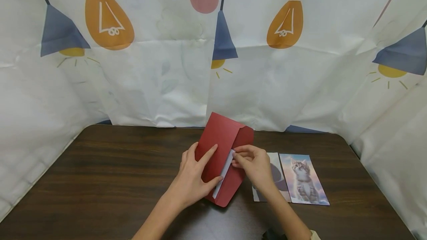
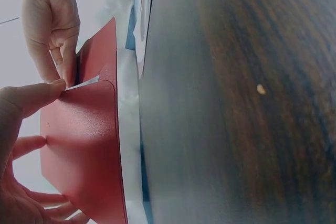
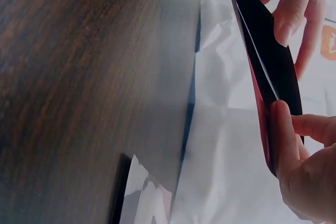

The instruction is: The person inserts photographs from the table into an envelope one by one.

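A red envelope point(image 1: 217, 142) is tilted over the table, its flap side opened toward the right. My left hand point(image 1: 191, 177) grips it from the left, fingers spread over its face and thumb at the edge of the opening. A strip of white paper point(image 1: 223, 173) shows inside that opening. At its upper end my right hand point(image 1: 255, 164) pinches the paper between thumb and fingers. In the left wrist view, the paper shows as a thin pale sliver point(image 2: 86, 82) above the envelope's front panel; the rest is hidden inside.
Right of the envelope, a picture card with a kitten point(image 1: 303, 180) lies flat on the dark wood table point(image 1: 100, 180). Next to it lies a grey and white card point(image 1: 280, 180), partly covered by my right arm. A white curtain printed with lamps point(image 1: 166, 84) hangs behind the table.
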Motion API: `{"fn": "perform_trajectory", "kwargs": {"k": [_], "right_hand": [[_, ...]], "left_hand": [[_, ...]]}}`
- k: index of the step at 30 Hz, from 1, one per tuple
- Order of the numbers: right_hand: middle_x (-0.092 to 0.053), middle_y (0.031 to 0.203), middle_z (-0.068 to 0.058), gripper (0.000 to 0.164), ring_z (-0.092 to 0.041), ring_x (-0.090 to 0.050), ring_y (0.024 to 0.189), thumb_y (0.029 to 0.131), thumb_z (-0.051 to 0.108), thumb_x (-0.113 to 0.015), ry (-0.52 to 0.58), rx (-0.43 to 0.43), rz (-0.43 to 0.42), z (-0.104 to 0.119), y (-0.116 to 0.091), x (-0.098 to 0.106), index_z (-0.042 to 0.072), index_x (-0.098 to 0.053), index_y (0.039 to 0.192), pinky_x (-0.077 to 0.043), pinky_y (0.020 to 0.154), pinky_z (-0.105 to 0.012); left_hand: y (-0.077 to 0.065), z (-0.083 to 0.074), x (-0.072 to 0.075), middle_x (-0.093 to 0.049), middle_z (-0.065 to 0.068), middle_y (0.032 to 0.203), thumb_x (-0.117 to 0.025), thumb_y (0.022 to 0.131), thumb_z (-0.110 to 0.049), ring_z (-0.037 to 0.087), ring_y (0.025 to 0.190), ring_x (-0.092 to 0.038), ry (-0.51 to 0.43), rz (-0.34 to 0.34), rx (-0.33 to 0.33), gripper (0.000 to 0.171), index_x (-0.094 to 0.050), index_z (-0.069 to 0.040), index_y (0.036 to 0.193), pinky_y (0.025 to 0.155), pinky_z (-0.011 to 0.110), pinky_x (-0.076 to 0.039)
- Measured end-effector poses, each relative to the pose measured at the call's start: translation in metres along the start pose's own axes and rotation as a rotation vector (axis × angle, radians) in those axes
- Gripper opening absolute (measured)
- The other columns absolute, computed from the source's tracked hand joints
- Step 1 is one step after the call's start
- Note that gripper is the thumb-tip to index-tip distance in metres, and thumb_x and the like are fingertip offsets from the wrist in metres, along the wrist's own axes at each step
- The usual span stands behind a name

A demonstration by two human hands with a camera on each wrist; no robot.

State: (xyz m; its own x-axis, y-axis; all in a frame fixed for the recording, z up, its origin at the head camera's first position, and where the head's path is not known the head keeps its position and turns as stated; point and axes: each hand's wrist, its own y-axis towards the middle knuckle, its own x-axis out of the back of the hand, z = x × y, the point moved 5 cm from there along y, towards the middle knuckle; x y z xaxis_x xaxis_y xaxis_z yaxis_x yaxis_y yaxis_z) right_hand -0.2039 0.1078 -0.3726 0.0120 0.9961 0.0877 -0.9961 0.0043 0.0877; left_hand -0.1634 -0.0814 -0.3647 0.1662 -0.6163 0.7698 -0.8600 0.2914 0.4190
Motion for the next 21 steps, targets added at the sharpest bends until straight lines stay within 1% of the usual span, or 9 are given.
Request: {"fn": "perform_trajectory", "kwargs": {"k": [6, 13, 21], "right_hand": [[-0.076, 0.092, -0.023, 0.013, -0.024, -0.077, 0.073, 0.093, -0.01, -0.072, -0.011, -0.001, 0.003, 0.001, -0.0016, -0.0007, -0.012, -0.074, 0.106, -0.064, 0.069, -0.03], [-0.076, 0.09, -0.022, 0.013, -0.026, -0.077, 0.073, 0.094, -0.01, -0.071, -0.029, -0.022, 0.022, 0.001, -0.0021, -0.0012, -0.012, -0.074, 0.106, -0.064, 0.069, -0.031], [-0.076, 0.091, -0.022, 0.013, -0.026, -0.078, 0.075, 0.094, -0.01, -0.069, -0.051, -0.035, 0.063, -0.0012, -0.0006, -0.0019, -0.013, -0.074, 0.107, -0.064, 0.07, -0.031]], "left_hand": [[-0.0002, -0.0017, 0.0001, -0.039, 0.027, 0.153, -0.092, 0.08, -0.021, 0.047, 0.133, -0.042, -0.008, -0.001, -0.013, 0.083, -0.054, -0.017, 0.154, 0.091, 0.058, -0.055], [-0.0004, -0.0027, 0.0004, -0.04, 0.027, 0.152, -0.093, 0.079, -0.021, 0.046, 0.132, -0.042, -0.007, -0.005, -0.018, 0.084, -0.054, -0.017, 0.154, 0.091, 0.058, -0.055], [-0.0011, -0.0018, 0.0008, -0.04, 0.027, 0.152, -0.092, 0.08, -0.022, 0.047, 0.133, -0.042, -0.009, 0.012, 0.002, 0.082, -0.055, -0.016, 0.154, 0.092, 0.059, -0.054]]}}
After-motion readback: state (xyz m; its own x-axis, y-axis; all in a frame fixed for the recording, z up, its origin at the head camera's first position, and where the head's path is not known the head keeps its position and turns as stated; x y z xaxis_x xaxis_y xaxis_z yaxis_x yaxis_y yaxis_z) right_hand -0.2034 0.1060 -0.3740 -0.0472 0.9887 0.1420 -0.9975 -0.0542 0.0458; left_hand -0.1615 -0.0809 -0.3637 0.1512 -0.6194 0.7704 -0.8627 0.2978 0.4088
